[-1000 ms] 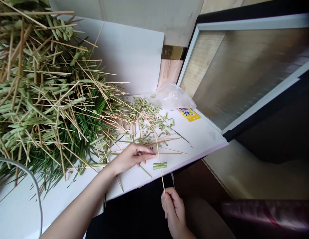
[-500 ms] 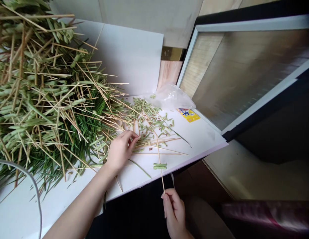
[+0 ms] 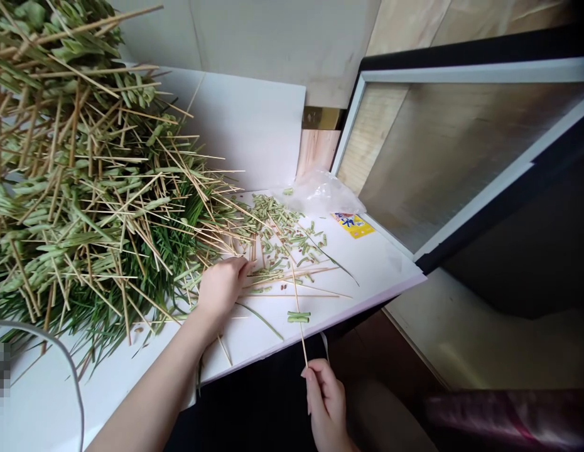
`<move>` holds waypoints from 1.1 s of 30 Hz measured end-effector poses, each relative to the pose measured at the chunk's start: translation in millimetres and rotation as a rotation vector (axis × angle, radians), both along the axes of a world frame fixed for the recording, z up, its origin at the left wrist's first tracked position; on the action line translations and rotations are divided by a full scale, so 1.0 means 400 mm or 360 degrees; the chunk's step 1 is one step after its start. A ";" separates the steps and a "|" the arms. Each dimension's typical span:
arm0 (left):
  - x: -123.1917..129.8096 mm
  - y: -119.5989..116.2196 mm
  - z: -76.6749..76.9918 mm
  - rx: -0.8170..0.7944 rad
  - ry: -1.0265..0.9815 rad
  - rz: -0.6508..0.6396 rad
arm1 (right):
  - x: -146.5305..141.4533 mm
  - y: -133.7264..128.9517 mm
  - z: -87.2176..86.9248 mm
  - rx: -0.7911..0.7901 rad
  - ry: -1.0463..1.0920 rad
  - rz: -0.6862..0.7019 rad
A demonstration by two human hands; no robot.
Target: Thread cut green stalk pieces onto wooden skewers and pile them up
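My right hand (image 3: 326, 398) pinches the lower end of a thin wooden skewer (image 3: 302, 344) near the table's front edge. Two short green bean pieces (image 3: 298, 317) sit crosswise on that skewer, side by side. Over the table, my left hand (image 3: 226, 282) has its fingers pressed together beside loose skewers; anything between the fingertips is hidden. Cut bean pieces (image 3: 275, 210) lie scattered just beyond it, among a few small brown beans (image 3: 283, 287). Several loose skewers (image 3: 292, 295) rest flat to the right of the left hand.
A tall heap of bean-loaded skewers (image 3: 98, 188) with long green leaves fills the left. Farther back are a clear plastic bag (image 3: 320, 191) and a yellow packet (image 3: 353, 226). A grey cable (image 3: 68, 351) curves at lower left. A framed glass panel (image 3: 452, 150) stands right.
My left hand has drawn slightly left and down, its fingertips turning away from view. The right hand holds the skewer much as before. The whole view has shifted a little.
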State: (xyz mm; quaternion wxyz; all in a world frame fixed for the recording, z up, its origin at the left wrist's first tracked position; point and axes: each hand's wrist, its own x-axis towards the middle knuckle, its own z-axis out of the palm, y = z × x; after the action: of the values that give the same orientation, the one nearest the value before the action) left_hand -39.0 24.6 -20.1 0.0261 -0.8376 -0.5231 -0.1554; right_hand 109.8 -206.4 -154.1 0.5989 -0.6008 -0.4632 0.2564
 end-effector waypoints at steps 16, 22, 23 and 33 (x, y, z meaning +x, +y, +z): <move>0.012 0.012 -0.023 0.0056 0.0169 -0.0087 | -0.004 -0.009 -0.009 -0.0048 0.0042 0.0075; 0.009 0.008 -0.014 -0.0014 0.0078 -0.0086 | -0.004 -0.007 -0.012 -0.0064 0.0042 0.0078; 0.009 0.007 -0.014 -0.0029 0.0046 -0.0098 | -0.004 -0.007 -0.012 -0.0064 0.0042 0.0082; 0.007 0.000 -0.015 -0.0160 -0.0353 -0.0329 | -0.003 -0.012 -0.008 -0.0140 0.0067 0.0104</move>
State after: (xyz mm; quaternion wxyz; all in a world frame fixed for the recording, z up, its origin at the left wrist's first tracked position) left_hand -36.1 24.7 -26.0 -0.0899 -0.8649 -0.4409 -0.2223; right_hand 108.5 -211.3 -157.4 0.5730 -0.6055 -0.4581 0.3085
